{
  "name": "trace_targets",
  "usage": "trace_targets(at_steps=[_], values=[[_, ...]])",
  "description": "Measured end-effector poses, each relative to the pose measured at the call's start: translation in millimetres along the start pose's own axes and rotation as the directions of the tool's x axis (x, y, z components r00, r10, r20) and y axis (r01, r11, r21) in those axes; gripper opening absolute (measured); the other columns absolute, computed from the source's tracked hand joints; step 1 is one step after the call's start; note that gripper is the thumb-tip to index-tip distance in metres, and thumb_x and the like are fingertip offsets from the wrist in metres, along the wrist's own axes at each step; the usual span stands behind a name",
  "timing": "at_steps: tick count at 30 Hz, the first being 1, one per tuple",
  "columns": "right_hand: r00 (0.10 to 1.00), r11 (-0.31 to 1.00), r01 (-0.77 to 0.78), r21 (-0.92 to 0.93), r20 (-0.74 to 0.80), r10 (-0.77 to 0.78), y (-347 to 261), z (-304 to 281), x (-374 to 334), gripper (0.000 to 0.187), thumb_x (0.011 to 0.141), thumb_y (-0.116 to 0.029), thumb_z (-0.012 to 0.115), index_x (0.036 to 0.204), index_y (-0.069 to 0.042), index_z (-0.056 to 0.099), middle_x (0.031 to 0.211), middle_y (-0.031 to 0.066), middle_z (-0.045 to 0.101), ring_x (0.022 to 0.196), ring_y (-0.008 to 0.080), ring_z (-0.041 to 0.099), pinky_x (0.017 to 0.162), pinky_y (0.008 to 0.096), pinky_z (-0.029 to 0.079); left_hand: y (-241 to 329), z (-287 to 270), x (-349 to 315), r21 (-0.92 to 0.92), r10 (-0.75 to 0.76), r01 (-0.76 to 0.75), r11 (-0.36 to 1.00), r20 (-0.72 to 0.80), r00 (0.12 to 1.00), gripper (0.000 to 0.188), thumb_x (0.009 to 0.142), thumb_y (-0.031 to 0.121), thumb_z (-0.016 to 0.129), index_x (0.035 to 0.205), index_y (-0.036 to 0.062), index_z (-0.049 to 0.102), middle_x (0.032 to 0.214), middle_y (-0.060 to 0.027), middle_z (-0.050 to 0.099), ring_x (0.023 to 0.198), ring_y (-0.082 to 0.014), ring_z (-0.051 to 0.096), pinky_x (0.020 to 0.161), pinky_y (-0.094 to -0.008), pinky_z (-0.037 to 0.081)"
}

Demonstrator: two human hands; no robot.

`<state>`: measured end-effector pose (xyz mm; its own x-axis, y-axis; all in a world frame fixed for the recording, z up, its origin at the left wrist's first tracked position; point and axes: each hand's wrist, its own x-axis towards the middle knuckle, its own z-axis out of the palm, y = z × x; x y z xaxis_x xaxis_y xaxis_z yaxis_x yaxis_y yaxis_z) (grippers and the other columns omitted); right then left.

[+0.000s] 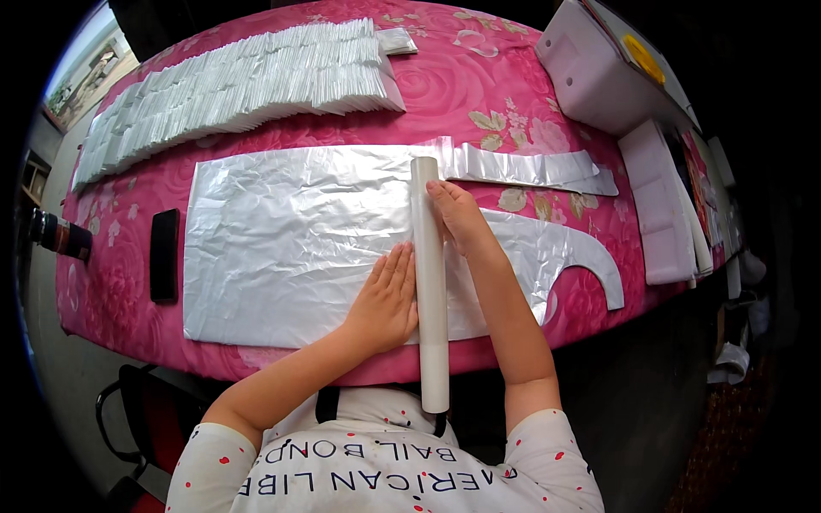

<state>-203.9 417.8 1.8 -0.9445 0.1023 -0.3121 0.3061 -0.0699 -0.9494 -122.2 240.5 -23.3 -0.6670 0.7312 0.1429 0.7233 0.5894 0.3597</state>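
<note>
A long whitish tube (430, 282) lies across a flat stack of silvery-white plastic vest bags (282, 248), its near end jutting past the table's front edge. The bags' handle straps (590, 244) spread to the right. My right hand (462, 218) is closed on the far part of the tube, fingertips at its top and right side. My left hand (389, 299) rests flat on the plastic, fingers stretched out and up against the tube's left side. Whether the bags are one or several layers I cannot tell.
Rows of folded white plastic packets (248, 85) stand at the far left. A black phone (164, 256) and a dark jar (62, 235) are on the left. White foam boxes (590, 68) stand at the right edge. A pink floral cloth (436, 94) covers the table.
</note>
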Motion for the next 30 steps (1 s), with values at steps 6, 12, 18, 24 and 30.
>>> trace_targets(at_steps=[6, 12, 18, 24, 30], values=[[0.993, 0.654, 0.114, 0.748, -0.103, -0.055, 2.2, -8.5, 56.9, 0.024, 0.091, -0.025, 0.052, 0.108, -0.008, 0.051, 0.099, 0.0039, 0.057, 0.092, 0.0169, 0.054, 0.081, 0.0327, 0.046, -0.8, 0.9, 0.0, 0.009, 0.001, -0.001, 1.0, -0.017, 1.0, 0.064, 0.082, 0.021, 0.038, 0.133, -0.0148, 0.025, 0.142, -0.0289, 0.022, 0.135, -0.0385, 0.018, 0.111, -0.0446, 0.012], [0.915, 0.443, 0.403, 0.8, -0.362, -0.178, -34.3, -130.9, 63.0, 0.031, 0.094, -0.022, 0.039, 0.111, -0.001, 0.054, 0.114, 0.0103, 0.059, 0.105, 0.0252, 0.056, 0.09, 0.0428, 0.044, -0.7, 1.5, -1.0, -0.006, -0.006, 0.006, 1.0, -0.027, 1.0, 0.064, 0.082, 0.021, 0.039, 0.133, -0.0145, 0.026, 0.142, -0.0283, 0.023, 0.135, -0.0377, 0.018, 0.111, -0.0441, 0.012], [0.779, 0.48, 0.623, 0.618, -0.548, -0.304, -89.9, -214.0, 31.0, 0.037, 0.097, -0.024, 0.031, 0.12, -0.004, 0.051, 0.12, 0.0105, 0.058, 0.109, 0.0251, 0.056, 0.094, 0.0415, 0.044, -0.8, 6.1, 0.3, -0.054, 0.0, -0.002, 0.999, -0.026, 1.0, 0.065, 0.081, 0.023, 0.039, 0.132, -0.0143, 0.026, 0.143, -0.0275, 0.02, 0.136, -0.0367, 0.015, 0.112, -0.0438, 0.011], [0.837, 0.755, 0.541, 0.371, -0.152, -0.526, -132.1, 0.5, -10.5, 0.031, 0.097, -0.021, 0.038, 0.117, -0.004, 0.054, 0.112, 0.0071, 0.061, 0.105, 0.0171, 0.055, 0.094, 0.0302, 0.039, -1.2, 1.5, -1.9, -0.018, -0.01, 0.01, 1.0, -0.04, 0.999, 0.064, 0.082, 0.024, 0.039, 0.132, -0.014, 0.028, 0.142, -0.028, 0.024, 0.135, -0.0373, 0.018, 0.111, -0.0445, 0.013], [0.697, 0.677, 0.69, -0.257, 0.49, -0.524, -13.6, 201.6, -28.6, 0.032, 0.089, -0.017, 0.047, 0.113, 0.002, 0.055, 0.114, 0.0228, 0.056, 0.115, 0.0396, 0.047, 0.098, 0.0452, 0.034, -2.7, 13.4, -1.5, 0.018, 0.081, -0.079, 0.997, -0.243, 0.967, 0.063, 0.087, 0.03, 0.041, 0.13, -0.0137, 0.031, 0.138, -0.028, 0.031, 0.13, -0.0402, 0.03, 0.108, -0.0477, 0.02]])
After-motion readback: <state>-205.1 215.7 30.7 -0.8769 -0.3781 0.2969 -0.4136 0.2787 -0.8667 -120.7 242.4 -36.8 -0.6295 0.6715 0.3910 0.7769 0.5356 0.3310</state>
